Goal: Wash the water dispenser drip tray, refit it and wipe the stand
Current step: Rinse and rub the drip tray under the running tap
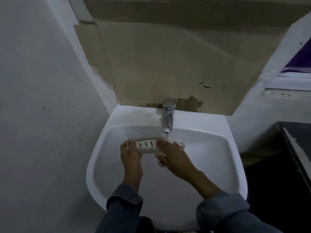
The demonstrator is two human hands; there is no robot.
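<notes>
The white drip tray (148,146), with dark slots in its top, is held over the basin of the white sink (104,165), under water running from the chrome tap (167,115). My left hand (130,153) grips the tray's left end, fingers curled round it. My right hand (171,153) lies over the tray's right half, fingers spread flat on the top and thumb underneath. The stream lands on the tray just beyond my right fingers. The dispenser stand is not in view.
Brown cardboard (168,64) covers the wall behind the tap, stained dark along its bottom edge. White walls close in on the left and at the right. A dark cabinet or counter (296,148) stands to the right of the sink. The drain (160,163) shows beneath my right hand.
</notes>
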